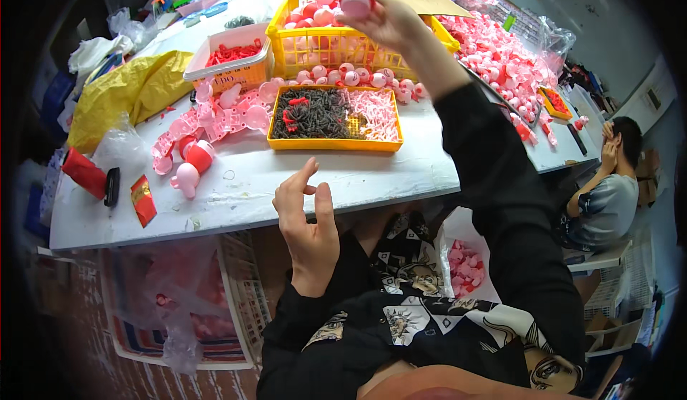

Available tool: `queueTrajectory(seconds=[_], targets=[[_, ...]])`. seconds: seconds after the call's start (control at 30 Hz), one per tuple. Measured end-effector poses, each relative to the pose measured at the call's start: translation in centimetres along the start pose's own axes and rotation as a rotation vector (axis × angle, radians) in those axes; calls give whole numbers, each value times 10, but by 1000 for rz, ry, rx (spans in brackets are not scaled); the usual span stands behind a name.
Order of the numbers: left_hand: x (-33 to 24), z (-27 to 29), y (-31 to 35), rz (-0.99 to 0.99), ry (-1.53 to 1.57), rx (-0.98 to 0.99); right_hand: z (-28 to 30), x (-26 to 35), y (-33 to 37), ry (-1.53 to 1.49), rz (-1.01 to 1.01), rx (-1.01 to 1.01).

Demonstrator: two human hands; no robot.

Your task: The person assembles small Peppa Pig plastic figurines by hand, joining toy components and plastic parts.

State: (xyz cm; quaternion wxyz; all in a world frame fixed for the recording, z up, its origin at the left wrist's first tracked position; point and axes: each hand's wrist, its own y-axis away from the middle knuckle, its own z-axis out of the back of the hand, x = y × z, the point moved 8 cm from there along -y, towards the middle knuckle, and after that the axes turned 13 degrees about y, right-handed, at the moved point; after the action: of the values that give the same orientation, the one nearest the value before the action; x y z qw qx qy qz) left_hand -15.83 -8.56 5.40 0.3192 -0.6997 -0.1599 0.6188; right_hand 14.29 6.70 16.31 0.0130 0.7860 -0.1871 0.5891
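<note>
My right hand (390,24) is stretched far out over the yellow crate (329,46), its fingers closed on a pink round plastic piece (356,3). My left hand (308,232) hangs in front of the table's near edge, holding nothing, thumb and fingers apart. Just beyond it lies a shallow yellow tray (336,144). Small dark screw-like parts (311,114) and a few red bits fill its left side, and thin pink pieces (376,114) its right. Pink and red balls (322,15) are heaped in the crate, and more balls (351,76) line up between crate and tray.
A white tub (229,71) of red parts stands left of the crate. Pink moulded pieces (215,117), a red packet (143,201) and a yellow bag (129,92) lie on the left. Pink parts (501,56) pile up on the right, where another person (608,185) sits.
</note>
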Motion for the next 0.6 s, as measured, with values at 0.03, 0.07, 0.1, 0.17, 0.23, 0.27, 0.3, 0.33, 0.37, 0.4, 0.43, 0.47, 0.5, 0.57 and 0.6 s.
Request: queueTrajectory(seconds=[0.03, 0.07, 0.1, 0.17, 0.23, 0.27, 0.3, 0.33, 0.37, 0.4, 0.43, 0.47, 0.5, 0.57, 0.6], targets=[[2, -8, -1, 0, 8, 19, 27, 1, -32, 130, -8, 76], [4, -1, 0, 9, -16, 0, 15, -4, -33, 124, -13, 86], [7, 6, 1, 17, -39, -18, 16, -18, -33, 244, -153, -38], [9, 22, 8, 53, -62, -37, 6, -40, -19, 365, -294, -137], [15, 26, 16, 86, -65, -53, -9, -39, 19, 519, -30, 7], [21, 23, 19, 126, -72, -23, -24, -31, 57, 535, 71, 44], [28, 18, 23, 166, -76, 17, -44, -13, 104, 549, 174, 71], [34, 16, 27, 167, -113, 38, -61, 5, 145, 688, 354, 62], [41, 9, 29, 176, -114, 59, -73, 25, 185, 832, 529, 36], [47, 9, 34, 197, -113, 69, -91, 48, 226, 967, 808, -33], [52, 6, 39, 219, -113, 82, -97, 62, 261, 1062, 784, -36], [53, -5, 38, 191, -61, 66, -111, 82, 284, 1450, 447, 98], [63, -3, 49, 253, -73, 17, -110, 94, 297, 1391, 395, 108], [55, -24, 46, 202, 33, 91, -113, 105, 327, 1701, 499, 142], [56, -41, 45, 203, 100, 113, -102, 103, 337, 1688, 450, 117]])
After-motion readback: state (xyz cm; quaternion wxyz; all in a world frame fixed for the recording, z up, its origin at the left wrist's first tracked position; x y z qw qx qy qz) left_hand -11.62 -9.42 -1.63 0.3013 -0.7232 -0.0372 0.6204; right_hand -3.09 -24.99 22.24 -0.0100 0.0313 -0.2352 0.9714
